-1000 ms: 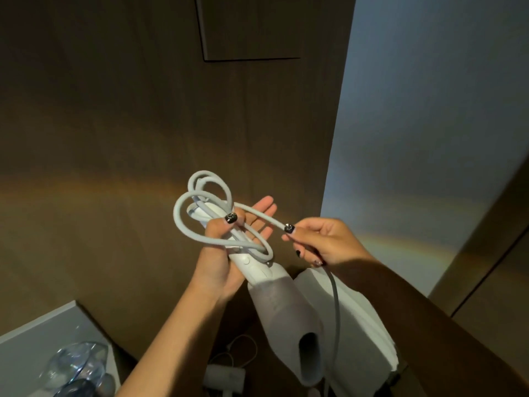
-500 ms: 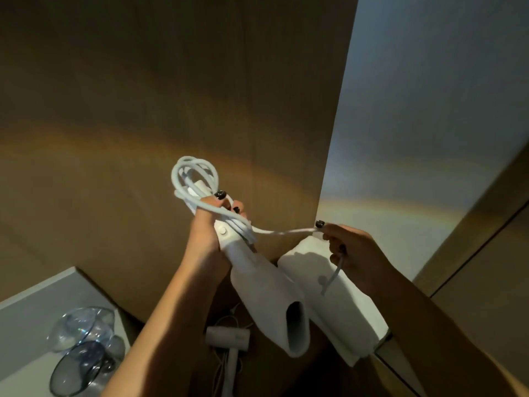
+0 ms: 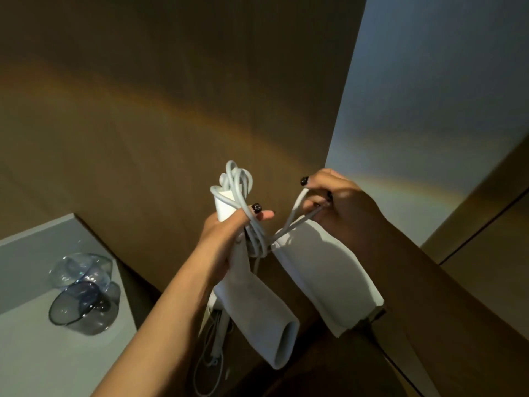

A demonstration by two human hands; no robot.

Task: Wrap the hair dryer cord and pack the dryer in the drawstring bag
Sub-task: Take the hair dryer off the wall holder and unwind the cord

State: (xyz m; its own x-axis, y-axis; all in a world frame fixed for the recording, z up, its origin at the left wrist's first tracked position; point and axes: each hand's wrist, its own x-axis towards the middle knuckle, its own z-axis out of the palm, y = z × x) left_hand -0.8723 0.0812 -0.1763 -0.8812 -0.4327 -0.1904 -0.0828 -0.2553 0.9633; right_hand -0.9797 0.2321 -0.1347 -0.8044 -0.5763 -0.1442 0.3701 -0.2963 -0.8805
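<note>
A white hair dryer (image 3: 257, 310) hangs in front of me, handle up and barrel mouth pointing down to the right. My left hand (image 3: 226, 242) grips its handle and pins several loops of the pale grey cord (image 3: 239, 181) against it. More cord is wound around the handle just below my thumb. My right hand (image 3: 343, 204) is level with the handle's top, to its right, pinching two cord strands (image 3: 296, 213) that run taut down to the handle. No drawstring bag is clearly seen.
A white flat-sided object (image 3: 329, 282) sits just behind the dryer, under my right forearm; what it is I cannot tell. Below lies a second white appliance with its cord (image 3: 213, 356). Glass bowls (image 3: 83, 296) stand on a grey counter (image 3: 34, 353) at left. A wooden wall is close ahead.
My right hand has risen and carried the cord up beside the handle. The big loose loops have drawn in tight against the handle under my left thumb.
</note>
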